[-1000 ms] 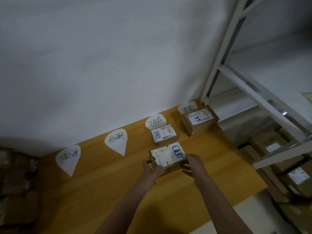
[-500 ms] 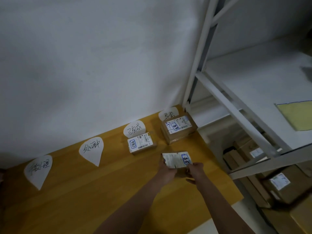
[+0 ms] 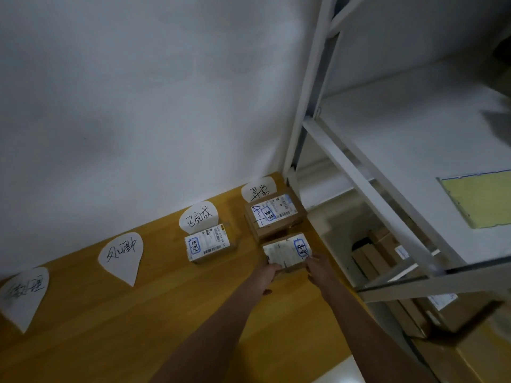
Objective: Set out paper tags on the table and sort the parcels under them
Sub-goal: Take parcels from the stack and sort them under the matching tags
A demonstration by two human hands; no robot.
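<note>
Together the left hand (image 3: 269, 275) and the right hand (image 3: 318, 268), both curled, grip the small parcel (image 3: 286, 251) just in front of the big parcel (image 3: 273, 217); its long axis runs left-right, label up.

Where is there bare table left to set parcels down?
Bare table lies in front of the far-left tag, the second tag and the middle parcel. Crowded by the shelf: corner parcel, held parcel close in front of it, left hand and right hand on it.

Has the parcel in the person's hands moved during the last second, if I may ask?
Yes. The held parcel has gone right, from before the middle parcel to before the right-hand parcel.
</note>
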